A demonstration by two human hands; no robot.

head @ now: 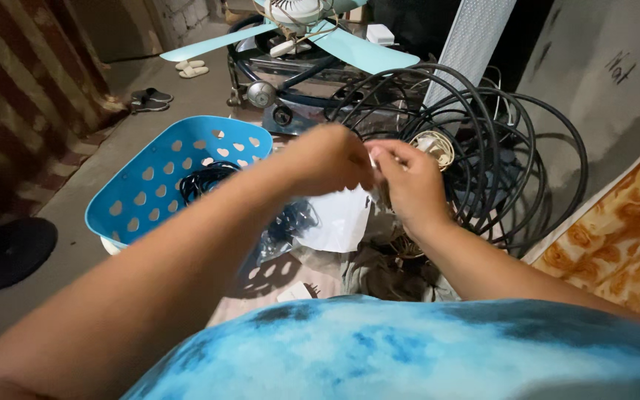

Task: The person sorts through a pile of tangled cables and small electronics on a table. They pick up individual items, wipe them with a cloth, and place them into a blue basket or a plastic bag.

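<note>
Two hands meet above the lap, both pinching the top edge of a clear plastic bag point(338, 218) that hangs just below them: the left hand point(327, 159) is clenched on one side of the bag's mouth, the right hand point(409, 181) on the other, fingertips nearly touching. Thin, soft and very light, the bag looks slippery and easily torn, so a grip at the edge with finger pads seems best. Something dark, perhaps a cable, shows through it beneath the left grip. Left of and below the grip sits a blue perforated basket point(150, 185) on the floor; beyond the right grip lie black cable coils point(512, 155) and a pale blue fan point(312, 30).
</note>
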